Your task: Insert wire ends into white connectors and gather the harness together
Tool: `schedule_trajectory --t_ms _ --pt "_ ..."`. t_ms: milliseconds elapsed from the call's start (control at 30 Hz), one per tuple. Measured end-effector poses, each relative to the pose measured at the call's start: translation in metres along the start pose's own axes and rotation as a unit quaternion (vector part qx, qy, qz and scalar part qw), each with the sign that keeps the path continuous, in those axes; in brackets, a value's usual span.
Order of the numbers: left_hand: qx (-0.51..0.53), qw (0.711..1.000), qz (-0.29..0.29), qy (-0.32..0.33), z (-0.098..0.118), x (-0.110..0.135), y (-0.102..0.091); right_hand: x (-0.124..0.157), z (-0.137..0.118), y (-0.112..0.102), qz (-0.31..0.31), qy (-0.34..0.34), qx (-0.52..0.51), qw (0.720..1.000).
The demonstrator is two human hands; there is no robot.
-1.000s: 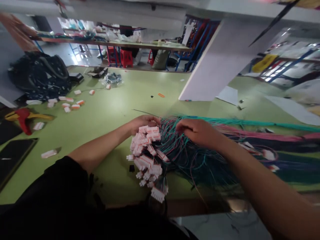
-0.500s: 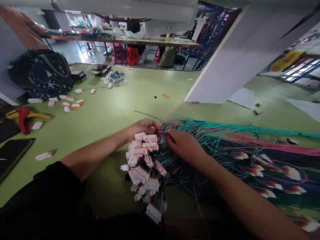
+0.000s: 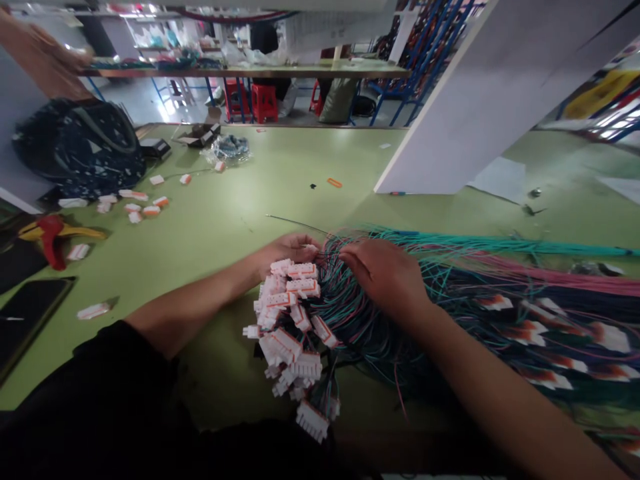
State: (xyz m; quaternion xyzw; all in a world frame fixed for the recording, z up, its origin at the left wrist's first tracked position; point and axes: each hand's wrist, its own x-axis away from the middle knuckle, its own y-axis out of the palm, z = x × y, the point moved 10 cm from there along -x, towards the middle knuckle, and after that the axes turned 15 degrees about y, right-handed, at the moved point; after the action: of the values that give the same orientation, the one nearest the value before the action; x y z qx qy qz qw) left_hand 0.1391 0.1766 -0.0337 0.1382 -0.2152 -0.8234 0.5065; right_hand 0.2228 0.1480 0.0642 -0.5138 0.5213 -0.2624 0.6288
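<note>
My left hand (image 3: 290,253) is closed, thumb and fingers pinching what looks like a small white connector, mostly hidden by the fingers. Thin wires run from it toward my right hand (image 3: 383,267), whose thumb and fingertips are pressed together on a wire. Just below my left hand hangs a cluster of white connectors (image 3: 283,300) with orange stripes. The bundle of green, pink and dark wires (image 3: 360,307) lies beneath my right hand and stretches off to the right. One loose dark wire (image 3: 295,221) sticks out to the left beyond my fingers.
Loose connectors (image 3: 134,208) are scattered at the left of the green table (image 3: 220,227), near red and yellow pliers (image 3: 53,237), a dark flat device (image 3: 30,320) and a patterned bag (image 3: 80,147). A white slanted panel (image 3: 450,120) rises behind. More connectors (image 3: 525,333) rest on the wires at right.
My right hand has moved right, away from my left hand, along the wires. The left hand has stayed nearly in place. The view has shifted slightly.
</note>
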Motion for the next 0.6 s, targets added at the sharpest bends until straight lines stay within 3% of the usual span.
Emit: schedule_trajectory --t_ms 133,333,600 --pt "0.027 1.0 -0.002 0.005 -0.003 0.0 -0.001 0.003 -0.004 -0.004 0.051 -0.006 0.045 0.998" --pt "0.029 1.0 -0.001 -0.004 -0.007 -0.001 -0.003 0.004 -0.006 -0.003 0.072 0.027 0.089 0.993" --pt "0.012 1.0 0.019 -0.019 -0.005 0.002 -0.002 0.007 -0.017 -0.012 0.138 -0.022 0.078 0.987"
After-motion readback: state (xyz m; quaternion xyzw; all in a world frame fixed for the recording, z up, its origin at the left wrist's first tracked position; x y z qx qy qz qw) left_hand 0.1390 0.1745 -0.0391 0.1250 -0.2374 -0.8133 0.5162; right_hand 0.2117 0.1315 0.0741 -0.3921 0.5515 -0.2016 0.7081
